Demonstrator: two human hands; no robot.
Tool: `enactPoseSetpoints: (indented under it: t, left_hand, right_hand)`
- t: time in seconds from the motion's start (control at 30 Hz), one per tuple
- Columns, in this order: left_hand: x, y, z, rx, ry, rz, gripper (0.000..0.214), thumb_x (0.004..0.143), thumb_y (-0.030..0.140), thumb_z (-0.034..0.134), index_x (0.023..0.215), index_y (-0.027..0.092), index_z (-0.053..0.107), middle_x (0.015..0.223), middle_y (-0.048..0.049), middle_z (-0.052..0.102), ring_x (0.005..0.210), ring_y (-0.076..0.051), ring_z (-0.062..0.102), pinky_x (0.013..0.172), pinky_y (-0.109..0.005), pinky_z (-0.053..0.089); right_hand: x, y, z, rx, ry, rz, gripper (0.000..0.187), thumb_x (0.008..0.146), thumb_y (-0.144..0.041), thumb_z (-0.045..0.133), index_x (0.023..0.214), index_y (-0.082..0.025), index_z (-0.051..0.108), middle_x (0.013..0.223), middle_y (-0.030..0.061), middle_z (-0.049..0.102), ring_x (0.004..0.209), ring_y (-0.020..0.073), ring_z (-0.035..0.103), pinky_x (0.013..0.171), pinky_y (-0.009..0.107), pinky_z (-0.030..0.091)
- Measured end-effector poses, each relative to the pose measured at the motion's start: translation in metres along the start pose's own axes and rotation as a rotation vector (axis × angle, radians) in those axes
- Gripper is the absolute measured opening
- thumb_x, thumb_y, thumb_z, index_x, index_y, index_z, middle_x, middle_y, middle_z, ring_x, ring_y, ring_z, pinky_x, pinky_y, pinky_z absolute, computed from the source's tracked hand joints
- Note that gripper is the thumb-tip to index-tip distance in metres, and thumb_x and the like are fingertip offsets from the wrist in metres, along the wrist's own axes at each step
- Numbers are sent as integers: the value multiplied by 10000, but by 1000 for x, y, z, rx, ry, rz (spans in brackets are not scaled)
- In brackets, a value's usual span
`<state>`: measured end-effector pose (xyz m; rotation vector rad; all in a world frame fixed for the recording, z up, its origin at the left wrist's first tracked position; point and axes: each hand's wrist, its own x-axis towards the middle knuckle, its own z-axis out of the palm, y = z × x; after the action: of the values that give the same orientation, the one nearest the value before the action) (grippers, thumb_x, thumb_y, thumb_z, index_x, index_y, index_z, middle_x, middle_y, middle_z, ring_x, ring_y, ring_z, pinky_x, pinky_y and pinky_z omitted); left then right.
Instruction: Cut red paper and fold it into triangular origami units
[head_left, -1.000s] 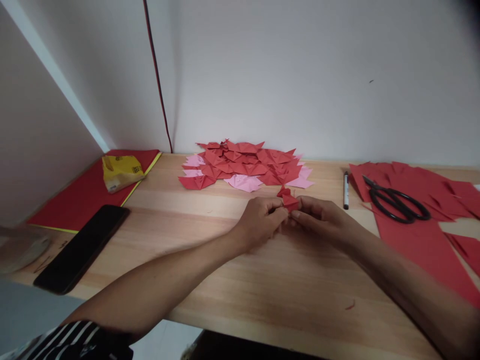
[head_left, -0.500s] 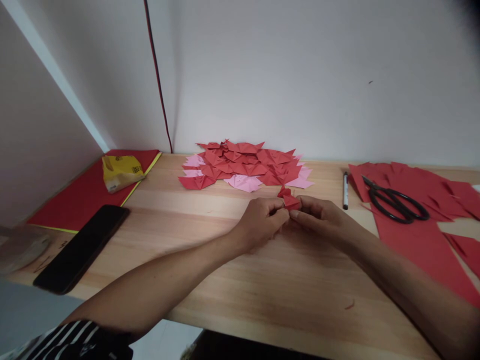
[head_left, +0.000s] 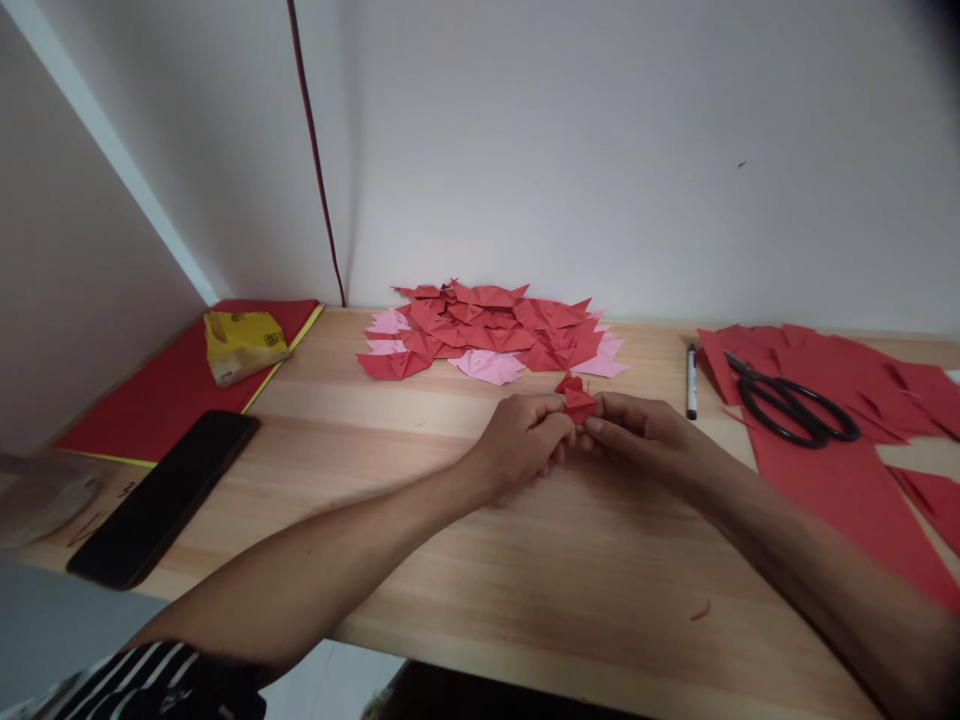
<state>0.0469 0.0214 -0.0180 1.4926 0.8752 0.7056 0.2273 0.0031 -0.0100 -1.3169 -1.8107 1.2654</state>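
Note:
Between my fingers is a small folded red paper piece (head_left: 580, 404), held just above the wooden table. My left hand (head_left: 529, 435) pinches its left side with thumb and index finger. From the right, my right hand (head_left: 636, 428) pinches the opposite edge, thumb toward me. The lower part of the paper is partly covered by my fingertips. Right behind the hands lies a pile of folded red paper pieces (head_left: 491, 320), with several pink folded pieces (head_left: 489, 366) along its front and sides.
To the right lie a marker (head_left: 691, 382), black-handled scissors (head_left: 791, 405) and red paper sheets (head_left: 832, 500). On the left are a black phone (head_left: 163, 498), a yellow packet (head_left: 244, 345) on red sheets (head_left: 142, 405), and a clear container (head_left: 45, 500). A red paper scrap (head_left: 700, 610) lies near the front edge.
The folded red paper has shifted slightly left and turned a little between my fingertips. My left thumb has drawn back slightly, showing more of the paper. Both hands stay in nearly the same place.

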Motion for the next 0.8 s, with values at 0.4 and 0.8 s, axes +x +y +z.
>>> enactPoseSetpoints:
  t: [0.4, 0.8]
  left_hand:
    - [-1, 1, 0, 36, 7, 25, 194, 797, 203, 410, 638, 155, 510, 514, 44, 506, 353, -44, 432, 366, -165, 326]
    - [-2, 1, 1, 15, 20, 35, 189, 782, 186, 425, 617, 154, 511, 493, 43, 500, 351, -46, 426, 358, -158, 324]
  right_hand:
    - [0, 3, -1, 21, -2, 20, 284, 866, -451, 517, 769, -190, 572, 733, 19, 573, 624, 132, 487, 571, 268, 374]
    - [1, 1, -2, 14, -21, -12, 351, 827, -532, 530, 745, -194, 577, 723, 33, 596, 631, 144, 518, 576, 277, 411]
